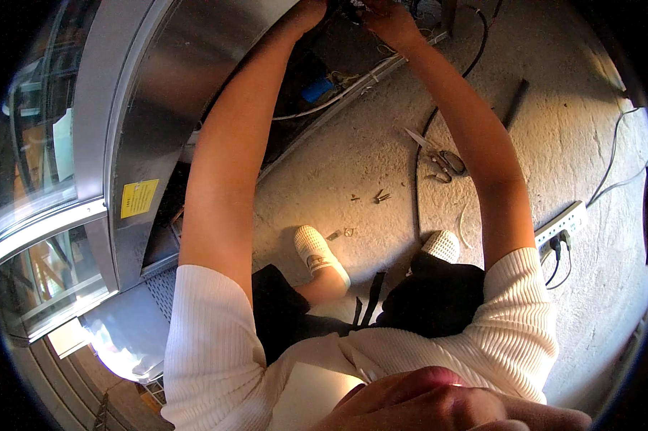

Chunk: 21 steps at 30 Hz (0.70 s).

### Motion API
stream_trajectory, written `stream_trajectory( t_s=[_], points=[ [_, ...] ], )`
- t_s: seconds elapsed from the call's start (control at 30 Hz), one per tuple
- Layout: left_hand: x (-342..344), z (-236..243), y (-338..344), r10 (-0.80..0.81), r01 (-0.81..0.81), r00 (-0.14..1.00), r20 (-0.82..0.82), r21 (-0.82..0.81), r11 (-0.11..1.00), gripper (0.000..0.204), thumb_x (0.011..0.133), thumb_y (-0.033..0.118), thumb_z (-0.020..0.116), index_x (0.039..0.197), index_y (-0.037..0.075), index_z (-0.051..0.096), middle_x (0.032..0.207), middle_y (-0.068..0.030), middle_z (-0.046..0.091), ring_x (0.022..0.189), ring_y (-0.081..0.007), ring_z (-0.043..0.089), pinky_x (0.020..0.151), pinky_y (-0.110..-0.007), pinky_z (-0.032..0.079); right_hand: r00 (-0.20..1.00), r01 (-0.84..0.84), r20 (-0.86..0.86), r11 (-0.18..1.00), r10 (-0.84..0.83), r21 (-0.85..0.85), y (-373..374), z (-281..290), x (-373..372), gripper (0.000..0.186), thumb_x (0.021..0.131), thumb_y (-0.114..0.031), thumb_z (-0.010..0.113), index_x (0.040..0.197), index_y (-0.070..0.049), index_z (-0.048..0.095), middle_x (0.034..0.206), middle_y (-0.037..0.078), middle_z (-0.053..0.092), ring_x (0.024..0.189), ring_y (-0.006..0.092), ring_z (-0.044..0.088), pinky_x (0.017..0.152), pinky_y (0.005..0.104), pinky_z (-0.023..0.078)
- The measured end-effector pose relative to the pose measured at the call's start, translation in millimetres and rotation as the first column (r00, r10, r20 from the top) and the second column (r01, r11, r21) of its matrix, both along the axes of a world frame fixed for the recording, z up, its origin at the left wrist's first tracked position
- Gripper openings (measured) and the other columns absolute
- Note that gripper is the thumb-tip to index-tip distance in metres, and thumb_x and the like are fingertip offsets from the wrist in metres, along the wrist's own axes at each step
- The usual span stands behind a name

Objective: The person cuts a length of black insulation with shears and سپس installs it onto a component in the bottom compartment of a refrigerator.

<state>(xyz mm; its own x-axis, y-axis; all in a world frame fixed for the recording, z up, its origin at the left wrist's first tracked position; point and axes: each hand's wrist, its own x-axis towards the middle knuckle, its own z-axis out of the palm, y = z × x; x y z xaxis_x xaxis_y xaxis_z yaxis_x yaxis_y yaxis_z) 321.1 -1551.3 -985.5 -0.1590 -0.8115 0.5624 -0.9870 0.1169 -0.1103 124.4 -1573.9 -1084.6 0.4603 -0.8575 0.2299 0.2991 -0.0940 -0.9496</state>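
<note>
Both my arms reach forward into the dark open base of a metal cabinet (187,79). My left hand (308,14) is at the top edge of the view, beside the cabinet's panel; its fingers are lost in shadow and past the edge. Close by on the right, my right hand (390,23) has its fingers bent in around a dark part among the machinery, too dim to name. A blue part (317,89) and thin wires lie in the base nearer to me. A white cable (331,103) runs along its rim.
Scissors (450,162) lie on the concrete floor (324,179) under my right forearm, by a black cable (416,187). Several small screws (381,196) are scattered before my feet. At right are a dark bar (516,104) and a white power strip (562,221) with black plugs.
</note>
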Motion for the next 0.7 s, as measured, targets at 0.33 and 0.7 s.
stream_trajectory(
  t_s=[0.33, 0.7],
  points=[
    [-28, 34, 17, 0.193, -0.035, 0.897, -0.397, 0.371, 0.928, 0.050, 0.100, 0.032, 0.038, 0.141, 0.003, 0.039, 0.146, -0.0159, 0.039, 0.134, -0.0317, 0.036, 0.112, -0.040, 0.027, 0.468, 0.216, -0.512, 0.656, -0.720, -0.723, 30, 66, -34, 0.024, 0.081, -0.023, 0.064, 0.096, -0.005, 0.066, 0.082, 0.020, 0.065, 0.075, 0.0359, 0.065, 0.065, 0.0471, 0.053],
    [23, -27, -31, -0.039, 0.459, 0.691, -0.722, 0.395, 0.796, 0.040, 0.094, 0.018, 0.055, 0.129, 0.000, 0.047, 0.125, -0.0095, 0.052, 0.114, -0.0245, 0.049, 0.097, -0.039, 0.038, 0.535, 0.516, -0.219, 0.521, -0.816, -0.680, 27, 59, -26, 0.022, 0.076, -0.020, 0.067, 0.091, -0.004, 0.062, 0.084, 0.018, 0.063, 0.079, 0.0362, 0.063, 0.063, 0.0480, 0.050]
  ],
)
